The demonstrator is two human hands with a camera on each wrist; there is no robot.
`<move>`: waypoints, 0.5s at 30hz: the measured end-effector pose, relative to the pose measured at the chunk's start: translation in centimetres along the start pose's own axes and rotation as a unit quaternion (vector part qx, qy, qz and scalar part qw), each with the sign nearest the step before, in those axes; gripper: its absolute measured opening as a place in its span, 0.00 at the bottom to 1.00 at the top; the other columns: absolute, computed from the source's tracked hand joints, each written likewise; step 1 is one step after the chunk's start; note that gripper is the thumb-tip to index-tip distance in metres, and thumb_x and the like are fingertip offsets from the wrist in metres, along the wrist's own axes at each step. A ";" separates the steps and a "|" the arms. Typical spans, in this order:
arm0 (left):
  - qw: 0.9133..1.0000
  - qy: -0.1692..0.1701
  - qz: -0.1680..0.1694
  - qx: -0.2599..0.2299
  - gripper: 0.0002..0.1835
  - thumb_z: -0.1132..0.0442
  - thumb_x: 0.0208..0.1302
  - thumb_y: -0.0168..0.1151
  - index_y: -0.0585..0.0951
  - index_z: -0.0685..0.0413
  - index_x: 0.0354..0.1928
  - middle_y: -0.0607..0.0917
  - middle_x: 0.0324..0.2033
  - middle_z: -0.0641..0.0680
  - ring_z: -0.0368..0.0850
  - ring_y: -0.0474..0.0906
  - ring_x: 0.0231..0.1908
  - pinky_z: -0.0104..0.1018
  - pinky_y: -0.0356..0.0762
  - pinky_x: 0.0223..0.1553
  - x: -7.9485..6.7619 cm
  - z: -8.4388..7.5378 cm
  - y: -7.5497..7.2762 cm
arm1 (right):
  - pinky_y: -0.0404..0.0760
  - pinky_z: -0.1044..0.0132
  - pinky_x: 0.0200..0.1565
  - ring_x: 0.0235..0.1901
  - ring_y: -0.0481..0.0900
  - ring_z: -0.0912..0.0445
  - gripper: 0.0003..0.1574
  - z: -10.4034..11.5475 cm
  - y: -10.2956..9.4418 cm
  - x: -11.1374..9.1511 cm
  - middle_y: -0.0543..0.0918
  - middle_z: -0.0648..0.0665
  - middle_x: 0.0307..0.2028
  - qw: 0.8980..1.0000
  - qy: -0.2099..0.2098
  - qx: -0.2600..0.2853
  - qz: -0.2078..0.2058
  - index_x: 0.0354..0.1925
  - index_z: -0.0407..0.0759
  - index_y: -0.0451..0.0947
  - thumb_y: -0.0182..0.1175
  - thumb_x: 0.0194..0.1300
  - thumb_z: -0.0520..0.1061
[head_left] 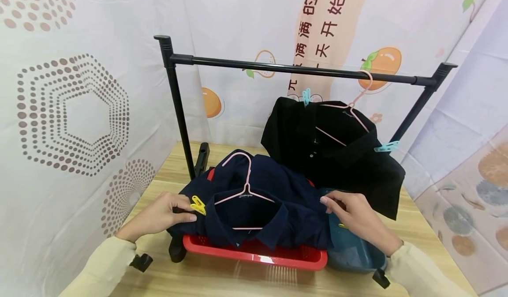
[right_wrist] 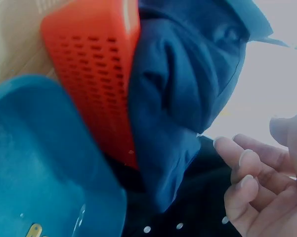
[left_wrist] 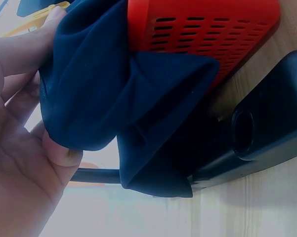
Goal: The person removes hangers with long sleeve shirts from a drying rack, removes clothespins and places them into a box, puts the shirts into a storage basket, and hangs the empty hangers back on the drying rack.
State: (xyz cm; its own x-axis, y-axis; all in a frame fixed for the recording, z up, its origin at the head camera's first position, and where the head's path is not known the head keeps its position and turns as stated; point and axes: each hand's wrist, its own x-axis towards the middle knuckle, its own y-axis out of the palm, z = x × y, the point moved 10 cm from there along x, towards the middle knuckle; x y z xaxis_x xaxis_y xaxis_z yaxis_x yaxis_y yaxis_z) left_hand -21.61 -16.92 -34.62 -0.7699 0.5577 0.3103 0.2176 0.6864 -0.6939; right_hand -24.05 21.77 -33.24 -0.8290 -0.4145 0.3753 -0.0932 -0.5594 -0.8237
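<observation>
A navy collared shirt point(head_left: 254, 173) on a pink hanger point(head_left: 248, 180) lies over a red basket point(head_left: 254, 253), the hanger's hook pointing up. My left hand point(head_left: 174, 211) grips the shirt's fabric at its left side, beside a yellow clothespin point(head_left: 198, 205) on the shoulder. In the left wrist view, dark fabric point(left_wrist: 94, 84) hangs from between the fingers and thumb. My right hand point(head_left: 355, 213) is beside the shirt's other shoulder, above a blue basin point(head_left: 357, 253), fingers loosely bent. Nothing is held in it in the right wrist view.
A black rack point(head_left: 262, 65) stands behind the basket. From its bar a black shirt point(head_left: 337, 156) hangs on another pink hanger point(head_left: 367, 85), with light-blue clothespins point(head_left: 386, 146) at its shoulders. A yellow clothespin point(right_wrist: 33, 231) lies in the basin. Patterned curtains surround the wooden table point(head_left: 158, 261).
</observation>
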 end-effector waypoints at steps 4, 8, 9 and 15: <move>1.000 0.003 0.002 -0.003 0.11 0.70 0.53 0.70 0.82 0.45 0.21 0.69 0.18 0.42 0.31 0.64 0.21 0.29 0.64 0.24 0.0 -0.2 0.0 | 0.70 0.71 0.21 0.15 0.68 0.67 0.10 1.2 0.0 0.2 0.78 0.60 0.22 1.000 -0.012 -0.002 -0.008 0.34 0.54 0.81 0.56 0.69 0.53; 1.000 0.007 0.002 -0.001 0.11 0.69 0.53 0.70 0.82 0.45 0.21 0.68 0.18 0.42 0.31 0.63 0.21 0.29 0.64 0.24 0.0 -0.4 0.0 | 0.71 0.71 0.24 0.19 0.69 0.67 0.10 2.4 0.3 0.5 0.78 0.61 0.22 1.000 -0.023 -0.001 -0.014 0.33 0.55 0.82 0.57 0.68 0.53; 1.000 0.006 0.003 -0.002 0.11 0.69 0.53 0.70 0.82 0.45 0.21 0.68 0.18 0.42 0.31 0.63 0.21 0.29 0.64 0.24 0.0 -0.4 0.0 | 0.71 0.71 0.24 0.20 0.69 0.67 0.10 2.7 0.4 0.6 0.78 0.61 0.22 1.000 -0.024 0.002 -0.012 0.34 0.54 0.82 0.57 0.68 0.53; 1.000 0.021 0.001 -0.011 0.10 0.70 0.52 0.70 0.83 0.45 0.22 0.70 0.17 0.45 0.31 0.63 0.21 0.28 0.64 0.23 0.0 -0.7 0.0 | 0.70 0.71 0.23 0.20 0.69 0.67 0.10 3.7 0.9 0.8 0.79 0.60 0.23 1.000 -0.026 0.015 -0.001 0.35 0.55 0.82 0.57 0.68 0.54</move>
State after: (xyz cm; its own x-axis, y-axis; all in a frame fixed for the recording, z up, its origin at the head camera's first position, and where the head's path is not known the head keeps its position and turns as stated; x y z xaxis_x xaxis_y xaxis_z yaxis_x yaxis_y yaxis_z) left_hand -21.21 -16.62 -34.15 -0.7434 0.5784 0.3360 0.2328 0.6946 -0.6806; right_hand -22.71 18.31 -32.11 -0.7990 -0.4494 0.3997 -0.0778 -0.5818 -0.8096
